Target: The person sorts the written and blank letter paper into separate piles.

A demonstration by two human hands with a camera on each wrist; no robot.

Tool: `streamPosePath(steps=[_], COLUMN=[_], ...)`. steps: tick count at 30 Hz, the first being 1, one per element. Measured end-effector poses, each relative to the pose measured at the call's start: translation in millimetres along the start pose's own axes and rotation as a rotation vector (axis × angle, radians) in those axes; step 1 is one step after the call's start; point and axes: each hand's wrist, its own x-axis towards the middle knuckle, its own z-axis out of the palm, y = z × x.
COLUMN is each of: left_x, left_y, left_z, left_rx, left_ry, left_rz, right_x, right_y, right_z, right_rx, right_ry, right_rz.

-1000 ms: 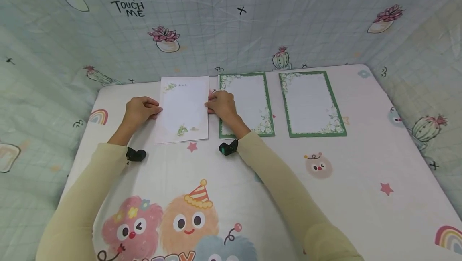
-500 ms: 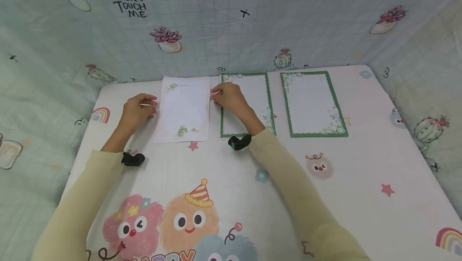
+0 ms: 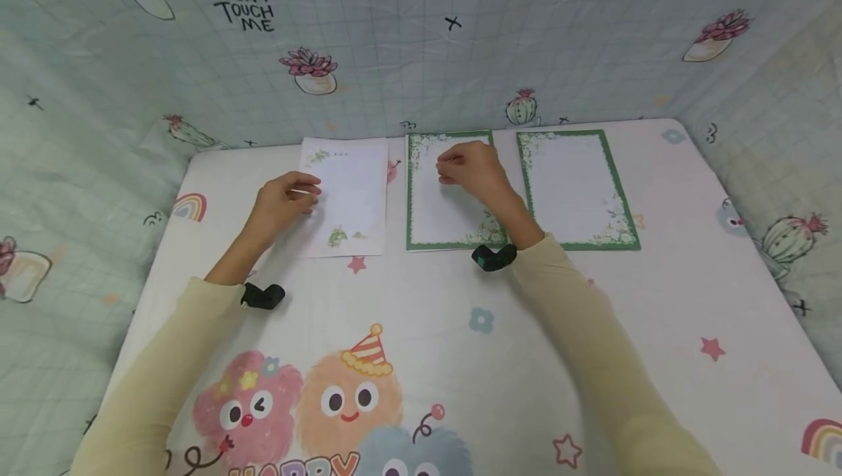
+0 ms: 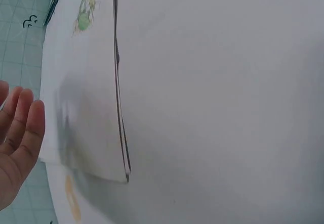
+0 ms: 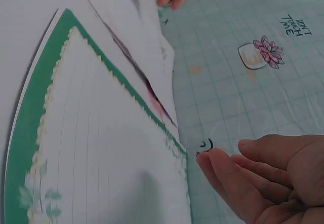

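Observation:
Three stacks or sheets of printed paper lie in a row along the far edge of the table. The leftmost is white writing paper (image 3: 351, 198) with small green drawings; its layered edge shows in the left wrist view. My left hand (image 3: 283, 202) hovers over its left side, fingers loosely bent and holding nothing. Green-bordered lined paper (image 3: 437, 224) lies in the middle. Above it is my right hand (image 3: 475, 169), thumb and fingers drawn near each other with nothing between them. In the right wrist view that hand (image 5: 268, 183) is relaxed. More green-bordered paper (image 3: 572, 191) lies at right.
A white tablecloth (image 3: 421, 300) printed with cartoon figures covers the table. Behind and at both sides hangs a pale green curtain (image 3: 395, 44) with cactus prints. A black wrist device (image 3: 263, 296) is on the left wrist, another (image 3: 493, 258) on the right.
Both hands have let go of the white paper's side edges. My right hand has moved right over the middle green-bordered paper. My left hand lifted off, then shifted right over the white paper.

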Motion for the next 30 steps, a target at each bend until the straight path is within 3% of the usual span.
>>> streamPosePath(steps=[10, 16, 21, 30], left_x=[6.3, 11.4, 16.5, 30.6], left_y=[18.1, 36.5, 50.6, 61.1], left_z=[35.5, 61.4, 81.7, 110.1], left_rx=[-0.083, -0.130, -0.139, -0.174], left_ry=[-0.073, -0.123, -0.157, -0.196], left_rz=[0.073, 0.067, 0.057, -0.019], right_x=[-21, -33, -37, -38], right_y=[31, 48, 63, 78], right_z=[-44, -62, -68, -66], right_rx=[-0.176, -0.258, -0.288, -0.268], right_ry=[0.021, 0.032, 0.038, 0.026], right_rz=[-0.029, -0.013, 0.020, 0.069])
